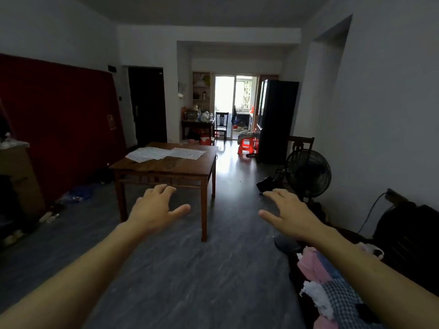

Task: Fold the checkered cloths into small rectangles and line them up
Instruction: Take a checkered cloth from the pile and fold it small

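Standing table: wooden table (166,166) mid-room, well ahead of both hands.
Cloths: checkered cloths (164,153) lie flat on its far half, overlapping.
Left hand (155,210): fingers spread, holding nothing.
Right hand (291,213): fingers spread, empty.

Dim room with grey plank floor (190,281) and pale walls. Dark red panel (59,119) at left; wooden desk (180,167) at centre. Bright glass door (235,103) at centre rear, dark cabinet (276,119) beside it; red stool (245,146) and black floor fan (307,173) at right.
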{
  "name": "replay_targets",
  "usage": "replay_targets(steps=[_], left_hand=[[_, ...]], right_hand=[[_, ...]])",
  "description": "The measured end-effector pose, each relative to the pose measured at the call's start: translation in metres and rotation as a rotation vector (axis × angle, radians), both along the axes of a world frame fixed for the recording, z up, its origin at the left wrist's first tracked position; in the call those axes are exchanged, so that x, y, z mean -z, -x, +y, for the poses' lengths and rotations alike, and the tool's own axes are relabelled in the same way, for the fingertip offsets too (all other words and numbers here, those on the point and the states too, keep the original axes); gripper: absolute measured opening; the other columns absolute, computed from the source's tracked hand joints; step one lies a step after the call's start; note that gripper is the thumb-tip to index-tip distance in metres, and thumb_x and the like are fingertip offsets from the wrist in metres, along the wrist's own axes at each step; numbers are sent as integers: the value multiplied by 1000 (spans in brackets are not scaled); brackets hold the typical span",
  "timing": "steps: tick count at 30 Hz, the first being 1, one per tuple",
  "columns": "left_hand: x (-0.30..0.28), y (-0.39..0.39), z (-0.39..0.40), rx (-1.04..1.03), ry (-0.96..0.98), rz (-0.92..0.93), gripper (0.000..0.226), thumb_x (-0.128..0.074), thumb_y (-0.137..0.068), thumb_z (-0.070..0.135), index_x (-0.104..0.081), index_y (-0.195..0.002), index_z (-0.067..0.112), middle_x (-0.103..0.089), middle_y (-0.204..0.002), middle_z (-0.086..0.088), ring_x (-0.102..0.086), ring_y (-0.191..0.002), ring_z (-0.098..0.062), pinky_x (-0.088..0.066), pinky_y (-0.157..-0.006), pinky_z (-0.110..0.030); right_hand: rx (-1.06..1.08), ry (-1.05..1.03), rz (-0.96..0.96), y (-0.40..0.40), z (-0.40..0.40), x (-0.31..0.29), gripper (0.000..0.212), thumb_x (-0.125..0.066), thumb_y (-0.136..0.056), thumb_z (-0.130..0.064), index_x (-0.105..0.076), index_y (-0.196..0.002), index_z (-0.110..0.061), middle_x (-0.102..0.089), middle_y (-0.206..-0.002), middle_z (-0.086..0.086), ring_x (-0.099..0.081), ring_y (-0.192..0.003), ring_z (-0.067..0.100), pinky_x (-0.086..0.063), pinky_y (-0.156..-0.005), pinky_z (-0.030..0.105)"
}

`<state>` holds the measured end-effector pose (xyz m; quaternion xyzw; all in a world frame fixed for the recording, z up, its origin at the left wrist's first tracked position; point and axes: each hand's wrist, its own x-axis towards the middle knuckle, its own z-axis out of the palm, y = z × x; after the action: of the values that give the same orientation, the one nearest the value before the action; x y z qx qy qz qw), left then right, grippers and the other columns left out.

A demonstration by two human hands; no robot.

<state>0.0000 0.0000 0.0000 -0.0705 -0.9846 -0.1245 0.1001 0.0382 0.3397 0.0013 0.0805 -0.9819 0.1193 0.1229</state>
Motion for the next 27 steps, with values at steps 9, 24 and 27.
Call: replay_targets(steps=[9,24,27], left_hand=[[-13,129,87,-1,10,31,82,-46,-84,78,-38,-148,27,-33,-157,-2,-34,-140,-26,-37,-110,-49],[30,376,139,59,-13,0,72,-51,-86,72,-41,-146,33,-32,-158,-1,-31,-143,-26,-36,-113,-50],[24,441,137,60,-54,-16,71,-52,-87,71,-41,-146,33,-32,-158,-2,-30,-143,-26,-35,-113,-49]], right_hand=[[29,69,-6,114,74,2,70,-47,-92,-63,-31,-150,-26,-28,-156,0,-25,-143,22,-31,-113,50],[20,-2,14,347,119,25,67,-47,-93,-62,-35,-148,-26,-32,-153,-1,-29,-141,20,-34,-111,47],[23,8,10,412,117,20,67,-47,-92,-62,-36,-147,-25,-35,-152,0,-30,-140,19,-35,-111,47]])
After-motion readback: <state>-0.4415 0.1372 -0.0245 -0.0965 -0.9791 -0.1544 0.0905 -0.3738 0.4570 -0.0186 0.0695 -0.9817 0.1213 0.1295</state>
